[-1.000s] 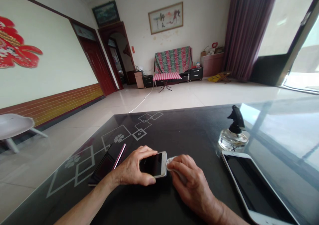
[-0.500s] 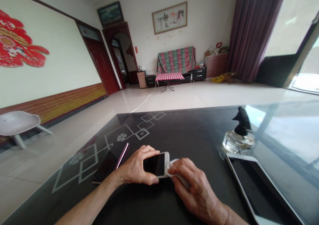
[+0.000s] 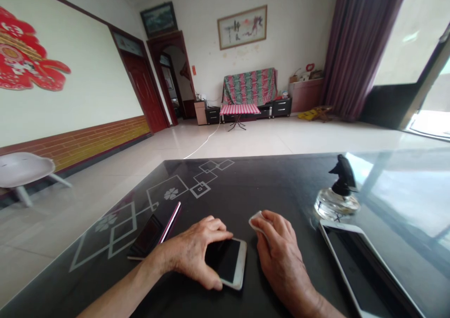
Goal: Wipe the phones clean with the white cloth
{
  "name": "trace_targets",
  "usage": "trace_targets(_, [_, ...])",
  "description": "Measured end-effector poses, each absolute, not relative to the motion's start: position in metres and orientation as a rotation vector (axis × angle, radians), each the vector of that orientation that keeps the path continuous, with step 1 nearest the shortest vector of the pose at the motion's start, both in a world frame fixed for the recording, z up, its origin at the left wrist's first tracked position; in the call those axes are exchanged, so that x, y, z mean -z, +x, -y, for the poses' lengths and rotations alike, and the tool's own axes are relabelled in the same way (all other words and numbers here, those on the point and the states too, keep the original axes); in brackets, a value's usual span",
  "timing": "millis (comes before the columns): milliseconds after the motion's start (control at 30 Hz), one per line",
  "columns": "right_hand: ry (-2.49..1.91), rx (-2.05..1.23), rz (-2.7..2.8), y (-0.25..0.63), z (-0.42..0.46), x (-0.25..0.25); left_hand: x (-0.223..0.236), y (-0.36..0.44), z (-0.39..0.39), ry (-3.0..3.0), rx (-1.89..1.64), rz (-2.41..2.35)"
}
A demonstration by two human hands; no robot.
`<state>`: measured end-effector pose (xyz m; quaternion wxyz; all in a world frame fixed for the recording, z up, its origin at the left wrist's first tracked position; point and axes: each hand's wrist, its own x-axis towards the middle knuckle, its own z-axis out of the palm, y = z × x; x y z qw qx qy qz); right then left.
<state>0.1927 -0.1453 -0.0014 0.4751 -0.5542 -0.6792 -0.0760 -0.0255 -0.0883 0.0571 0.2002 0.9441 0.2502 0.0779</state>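
My left hand (image 3: 197, 250) grips a white smartphone (image 3: 228, 261) by its long edges, thumb on the near side and fingers on the far side. The phone's dark screen faces up, and its left part is hidden under my palm. To the right of the phone, apart from it, my right hand (image 3: 281, 254) is closed on a folded white wipe (image 3: 258, 219); most of the wipe is hidden by my fingers. Whether it is cloth or paper I cannot tell.
On the black glossy table (image 3: 246, 186), a clear spray bottle (image 3: 337, 203) with a black trigger stands at right, behind a large white tablet (image 3: 365, 266). A dark device with a pink-white edge (image 3: 170, 222) lies beyond my left forearm. A white chair (image 3: 26, 168) stands at far left.
The wipe was against the phone's right end; my right hand has drawn it away to the right and farther back. My left hand has brought the phone lower and nearer to me.
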Motion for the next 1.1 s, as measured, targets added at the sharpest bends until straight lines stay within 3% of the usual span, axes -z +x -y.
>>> trace_targets(567, [-1.583, 0.290, 1.749, 0.187, 0.143, -0.004, -0.081, -0.029, 0.092, 2.775, -0.110, -0.634])
trace_targets(667, [-1.587, 0.381, 1.793, 0.184, 0.146, -0.011, -0.084, -0.047, 0.104, 2.703, -0.296, -0.912])
trace_targets(833, [-1.373, 0.516, 1.903, 0.177, 0.160, -0.019, -0.052, -0.075, 0.128, 2.336, -0.940, -1.471])
trace_targets(1100, [-1.276, 0.388, 2.037, 0.143, 0.195, -0.006, -0.005, -0.074, 0.132, 2.258, -1.144, -1.633])
